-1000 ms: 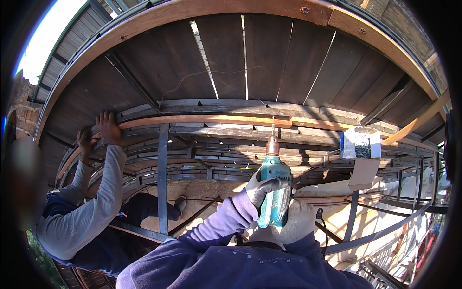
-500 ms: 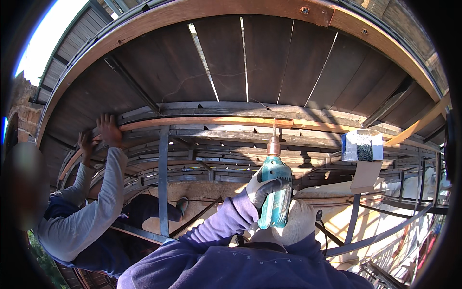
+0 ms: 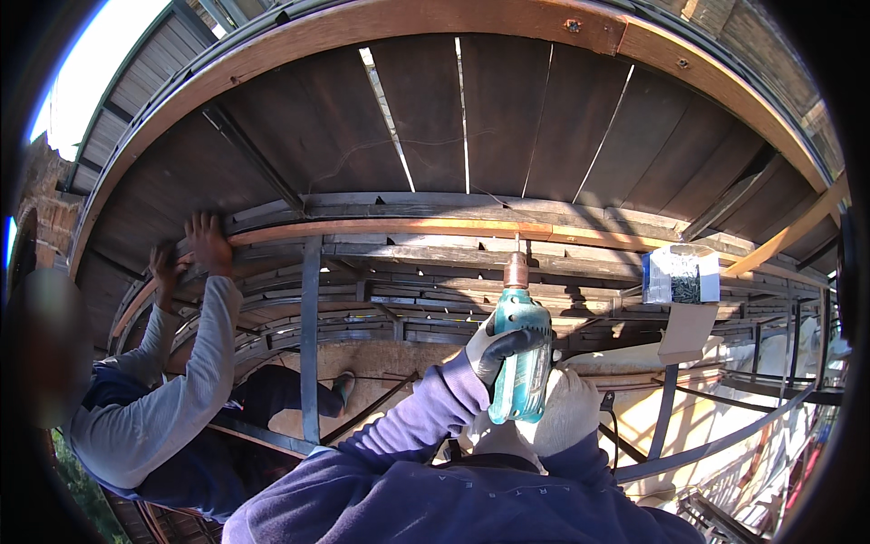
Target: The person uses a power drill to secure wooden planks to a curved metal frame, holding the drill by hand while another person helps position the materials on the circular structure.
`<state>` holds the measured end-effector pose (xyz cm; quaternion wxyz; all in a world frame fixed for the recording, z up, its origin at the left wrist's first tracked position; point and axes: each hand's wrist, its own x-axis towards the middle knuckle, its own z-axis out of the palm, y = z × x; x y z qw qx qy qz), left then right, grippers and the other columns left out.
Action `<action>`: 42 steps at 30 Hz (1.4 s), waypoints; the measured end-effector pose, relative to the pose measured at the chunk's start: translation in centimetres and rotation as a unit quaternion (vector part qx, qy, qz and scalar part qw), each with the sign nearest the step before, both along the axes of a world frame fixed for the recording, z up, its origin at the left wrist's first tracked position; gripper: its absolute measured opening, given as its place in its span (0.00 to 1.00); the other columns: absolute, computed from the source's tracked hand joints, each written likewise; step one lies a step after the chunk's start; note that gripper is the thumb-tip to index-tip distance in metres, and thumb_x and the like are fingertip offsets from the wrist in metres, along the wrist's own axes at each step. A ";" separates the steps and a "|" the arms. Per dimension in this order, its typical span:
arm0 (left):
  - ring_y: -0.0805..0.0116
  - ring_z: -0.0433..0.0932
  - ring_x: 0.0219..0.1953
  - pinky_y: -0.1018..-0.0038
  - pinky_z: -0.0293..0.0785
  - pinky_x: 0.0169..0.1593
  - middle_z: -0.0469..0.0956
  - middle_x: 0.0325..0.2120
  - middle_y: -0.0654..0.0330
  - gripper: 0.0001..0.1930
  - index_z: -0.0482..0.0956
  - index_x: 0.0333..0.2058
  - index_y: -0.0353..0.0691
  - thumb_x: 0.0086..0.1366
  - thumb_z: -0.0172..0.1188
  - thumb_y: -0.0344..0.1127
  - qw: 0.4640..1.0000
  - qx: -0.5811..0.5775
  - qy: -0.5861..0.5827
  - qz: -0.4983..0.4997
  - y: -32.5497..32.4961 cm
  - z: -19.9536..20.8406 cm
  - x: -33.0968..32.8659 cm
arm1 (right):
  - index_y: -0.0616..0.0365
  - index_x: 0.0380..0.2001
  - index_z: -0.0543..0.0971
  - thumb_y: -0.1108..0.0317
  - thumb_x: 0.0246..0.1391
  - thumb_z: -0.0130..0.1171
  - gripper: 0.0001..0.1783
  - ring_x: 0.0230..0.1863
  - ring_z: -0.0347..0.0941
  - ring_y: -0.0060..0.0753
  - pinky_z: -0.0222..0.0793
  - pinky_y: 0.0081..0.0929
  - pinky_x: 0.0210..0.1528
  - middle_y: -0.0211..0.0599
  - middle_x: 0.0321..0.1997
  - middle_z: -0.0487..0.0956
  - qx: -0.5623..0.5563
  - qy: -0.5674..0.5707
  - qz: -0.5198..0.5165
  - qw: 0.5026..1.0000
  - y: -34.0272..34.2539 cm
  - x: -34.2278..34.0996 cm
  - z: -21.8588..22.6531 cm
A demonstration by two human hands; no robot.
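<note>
A teal power drill (image 3: 524,367) with a copper-coloured chuck points away from me. Its thin bit (image 3: 517,243) meets the narrow, curved strip of wood (image 3: 408,227) fixed along the frame. My left hand (image 3: 492,352), in a grey-and-black glove, is closed around the left side of the drill body. Behind and below the drill, my right hand (image 3: 564,412) wears a white glove and grips it at the rear; its fingers are mostly hidden by the tool.
On the left a co-worker (image 3: 172,390) presses both hands onto the strip's far end. An open box of dark screws (image 3: 686,276) sits on the frame to the right. A vertical metal post (image 3: 310,344) stands left of my arm. Dark boards (image 3: 435,118) lie beyond, bordered by a curved wooden rim (image 3: 408,27).
The drill has edged forward slightly, and less of its bit shows before the strip. My hands stay on the drill; the co-worker's hands remain on the wood.
</note>
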<state>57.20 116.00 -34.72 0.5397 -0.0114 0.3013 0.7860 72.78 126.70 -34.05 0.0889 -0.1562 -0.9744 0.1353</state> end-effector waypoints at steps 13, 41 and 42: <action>0.58 0.84 0.40 0.62 0.84 0.45 0.81 0.40 0.55 0.25 0.73 0.56 0.40 0.62 0.69 0.39 0.999 -0.040 -0.009 -0.019 -2.1 -1.6 2.3 | 0.60 0.30 0.78 0.53 0.38 0.71 0.22 0.33 0.78 0.53 0.74 0.47 0.33 0.47 0.28 0.77 -0.126 -0.025 0.047 0.991 -1.6 0.8 5.0; 0.50 0.80 0.50 0.58 0.75 0.57 0.83 0.43 0.53 0.14 0.86 0.44 0.49 0.63 0.55 0.37 0.384 -0.286 0.875 -0.073 19.6 11.8 3.9 | 0.64 0.60 0.67 0.73 0.29 0.73 0.48 0.48 0.78 0.31 0.76 0.32 0.53 0.40 0.48 0.79 -0.519 0.216 -0.273 0.781 1.9 27.4 11.3; 0.50 0.79 0.51 0.56 0.74 0.56 0.84 0.43 0.54 0.15 0.87 0.44 0.53 0.61 0.56 0.36 0.356 -0.309 0.873 -0.125 22.2 11.4 3.2 | 0.64 0.60 0.67 0.74 0.29 0.72 0.48 0.48 0.78 0.31 0.77 0.33 0.52 0.40 0.48 0.79 -0.522 0.212 -0.277 0.779 2.6 27.7 9.9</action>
